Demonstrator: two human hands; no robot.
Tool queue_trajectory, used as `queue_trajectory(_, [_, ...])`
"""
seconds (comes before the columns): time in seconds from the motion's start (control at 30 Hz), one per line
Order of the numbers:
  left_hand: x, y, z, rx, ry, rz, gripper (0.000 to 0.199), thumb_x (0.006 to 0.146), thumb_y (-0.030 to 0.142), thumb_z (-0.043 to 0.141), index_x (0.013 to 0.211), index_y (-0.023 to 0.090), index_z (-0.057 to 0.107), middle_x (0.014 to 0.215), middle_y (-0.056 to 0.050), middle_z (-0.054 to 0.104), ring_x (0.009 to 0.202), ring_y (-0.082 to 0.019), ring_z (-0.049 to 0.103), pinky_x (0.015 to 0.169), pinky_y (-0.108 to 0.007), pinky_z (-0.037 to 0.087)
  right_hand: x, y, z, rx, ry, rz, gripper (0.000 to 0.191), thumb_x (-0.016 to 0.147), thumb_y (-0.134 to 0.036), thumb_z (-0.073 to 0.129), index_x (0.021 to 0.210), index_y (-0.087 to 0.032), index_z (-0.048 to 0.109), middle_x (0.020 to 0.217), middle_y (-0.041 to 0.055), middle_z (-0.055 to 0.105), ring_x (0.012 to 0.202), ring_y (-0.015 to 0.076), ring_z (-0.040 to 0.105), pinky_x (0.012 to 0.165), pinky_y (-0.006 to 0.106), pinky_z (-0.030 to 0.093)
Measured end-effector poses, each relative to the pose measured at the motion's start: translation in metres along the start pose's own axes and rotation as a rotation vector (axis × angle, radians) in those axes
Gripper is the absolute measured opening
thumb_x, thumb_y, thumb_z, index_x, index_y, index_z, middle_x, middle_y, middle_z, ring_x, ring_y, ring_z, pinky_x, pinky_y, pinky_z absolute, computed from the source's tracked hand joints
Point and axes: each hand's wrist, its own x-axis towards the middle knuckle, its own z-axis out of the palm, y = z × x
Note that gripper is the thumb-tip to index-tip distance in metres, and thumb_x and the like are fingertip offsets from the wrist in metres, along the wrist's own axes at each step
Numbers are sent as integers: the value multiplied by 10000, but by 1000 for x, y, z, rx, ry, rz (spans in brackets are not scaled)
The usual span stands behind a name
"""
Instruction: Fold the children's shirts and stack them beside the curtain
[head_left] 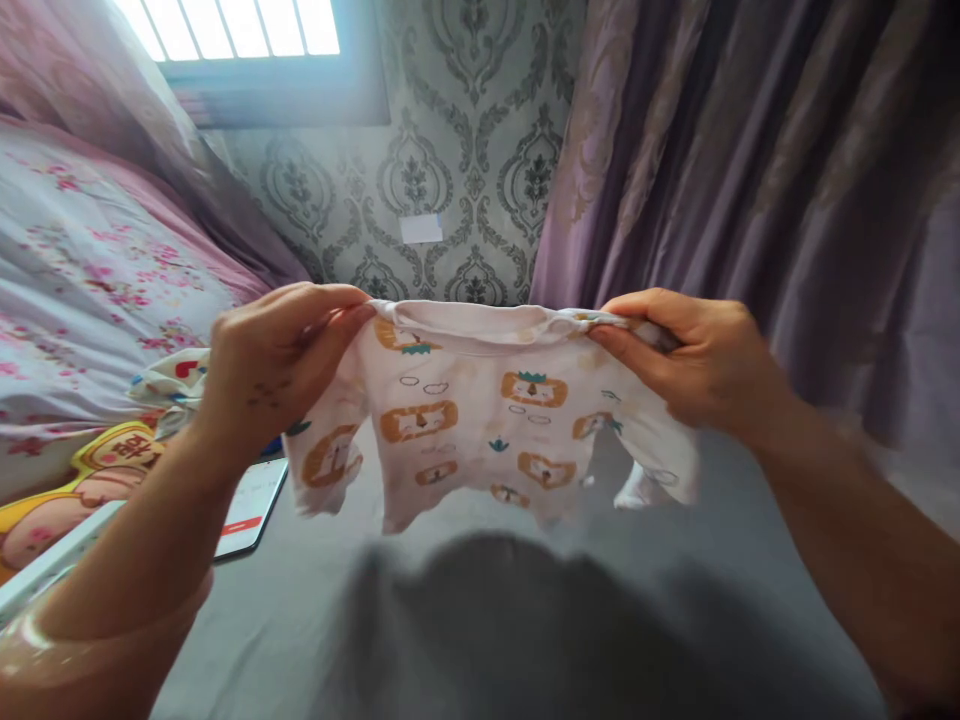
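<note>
Stretched between my two hands hangs a small pale baby shirt (472, 420) with orange lion faces, green crowns and cloud outlines. My left hand (281, 345) pinches it at the shoulder on the left of the neckline, thumb and fingers pressed together. At the opposite shoulder, my right hand (682, 355) grips the cloth in the same way. The neckline is pulled taut at the top, while both long sleeves and the lower edge dangle above the grey sheet. Part of the fabric inside my right fingers is hidden.
Beneath the shirt spreads a grey sheet (480, 620) with shadows on it. A phone (251, 510) with a lit screen lies on the left, beside a yellow cartoon cushion (82, 490) and floral bedding (97, 250). Purple curtains (720, 170) hang at the right.
</note>
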Motion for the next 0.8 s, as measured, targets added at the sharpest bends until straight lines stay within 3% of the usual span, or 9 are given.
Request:
queue_trajectory(0.07, [6,0,-5,-90,-110,-170,293,878,464,594,998,219,703,766,17,637,642,-113,533,585,-228,429,4,-3,-10,87,-127,91,310,896,-517,586,1009,-257,712,774,-3,696,640,165,613,547,275,470])
queue_trajectory(0.13, [10,-10,5,-213,-308,-309,348,841,495,604,952,184,713,733,6,637,602,-103,512,524,-213,396,7,4,-9,166,-294,182,355,881,-555,580,983,-248,724,740,2,688,635,169,609,522,268,449])
queue_trajectory(0.2, [6,-26,30,-314,-577,-376,362,810,508,595,881,176,721,723,-7,644,596,-115,524,501,-215,390,8,17,5,225,-483,269,406,864,-585,572,950,-222,733,730,5,684,647,167,613,529,257,442])
queue_trajectory(0.3, [-16,-55,86,-316,-917,-344,398,826,523,542,822,168,722,694,-4,629,592,-126,526,510,-222,384,-3,46,45,275,-745,371,432,857,-573,558,917,-185,738,790,15,707,700,173,632,579,246,451])
queue_trajectory(0.4, [-54,-77,146,-215,-992,-301,402,878,470,479,781,148,699,647,-3,592,592,-130,499,520,-229,362,-31,75,98,186,-832,413,347,871,-487,572,901,-179,730,889,37,732,775,188,650,650,245,449])
queue_trajectory(0.5, [-92,-88,189,-134,-984,-296,320,902,374,465,818,147,673,725,-33,639,682,-160,554,612,-251,402,-70,96,146,8,-833,433,310,933,-440,505,958,-204,705,963,57,732,850,200,662,687,244,432])
queue_trajectory(0.63, [-121,-95,212,-16,-1003,-213,326,961,381,371,962,184,631,909,-82,692,810,-205,623,696,-278,425,-109,107,181,-166,-848,348,309,1005,-411,388,1038,-232,638,1034,61,713,936,207,661,706,253,403])
queue_trajectory(0.8, [-127,-105,222,149,-1052,-58,381,1007,413,244,1039,216,569,996,-92,702,880,-225,665,714,-282,438,-122,116,193,-272,-888,302,298,1026,-417,352,1043,-233,586,1041,57,705,929,207,665,695,259,381])
